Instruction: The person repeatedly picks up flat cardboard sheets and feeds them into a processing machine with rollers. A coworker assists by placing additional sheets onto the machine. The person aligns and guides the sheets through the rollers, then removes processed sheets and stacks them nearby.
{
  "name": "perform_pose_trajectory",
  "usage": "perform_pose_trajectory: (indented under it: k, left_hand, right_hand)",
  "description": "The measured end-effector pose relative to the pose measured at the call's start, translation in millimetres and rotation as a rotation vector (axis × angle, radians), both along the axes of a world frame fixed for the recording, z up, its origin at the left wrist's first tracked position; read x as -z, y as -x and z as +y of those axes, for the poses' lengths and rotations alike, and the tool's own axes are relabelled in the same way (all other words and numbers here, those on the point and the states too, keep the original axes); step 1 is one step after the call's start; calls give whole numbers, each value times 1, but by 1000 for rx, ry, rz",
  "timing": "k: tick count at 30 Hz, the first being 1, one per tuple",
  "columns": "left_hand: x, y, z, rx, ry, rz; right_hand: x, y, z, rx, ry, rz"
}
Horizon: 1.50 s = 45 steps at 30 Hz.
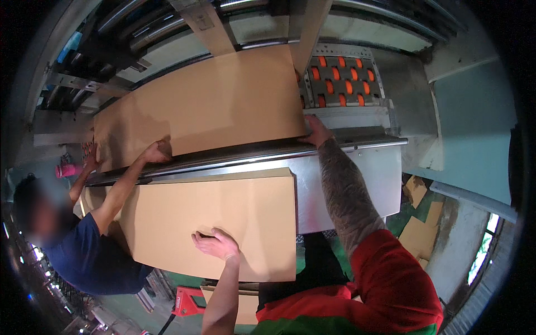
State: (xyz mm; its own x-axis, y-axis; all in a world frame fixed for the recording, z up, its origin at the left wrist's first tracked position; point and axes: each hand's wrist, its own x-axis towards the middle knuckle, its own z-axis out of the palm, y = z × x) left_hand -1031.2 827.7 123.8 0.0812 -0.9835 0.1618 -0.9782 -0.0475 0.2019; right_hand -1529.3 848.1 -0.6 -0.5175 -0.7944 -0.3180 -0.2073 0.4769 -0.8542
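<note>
A large brown cardboard sheet lies on the machine's feed bed. My right hand is at its near right corner, thumb and fingers spread apart against the edges. In front of the machine, a second cardboard sheet lies on top of what looks like a stack. Over its middle is my left hand, fingers stretched out and slightly bent, with nothing in it; whether it touches the board I cannot tell. At the left, a co-worker's hands rest at the near edge and left end of the sheet on the bed.
A metal bar runs along the machine's front edge. Orange rollers show right of the fed sheet. The co-worker stands at the left. A red tool-like object is below the stack. Cardboard scraps lie on the floor at right.
</note>
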Motion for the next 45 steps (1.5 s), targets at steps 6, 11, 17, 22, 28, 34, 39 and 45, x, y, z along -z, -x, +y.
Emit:
perform_pose_trajectory:
  k: [6, 11, 17, 22, 28, 34, 39, 45]
  left_hand:
    - [-2, 1, -1, 0, 15, 11]
    - [-4, 3, 0, 11, 7, 45]
    - [-9, 6, -2, -66, -24, 68]
    - [-21, 11, -5, -91, -42, 96]
    - [-31, 6, -2, -115, -99, 129]
    - [-41, -8, -1, -62, -129, 219]
    - [-66, -62, 31, 53, -112, 355]
    - [-47, -173, 170, -186, -142, 158]
  right_hand:
    - [-18, -29, -16, 207, -46, -80]
    - [-16, -29, -20, 400, 152, -387]
    - [-11, -3, 2, -106, -127, 226]
    - [-32, 34, 13, -47, -218, 476]
    - [-131, -64, 105, 273, 98, 554]
    - [-167, -225, 213, 104, 1, 481]
    - [-125, -283, 270, 14, -141, 143]
    - [-98, -233, 232, -184, -151, 285]
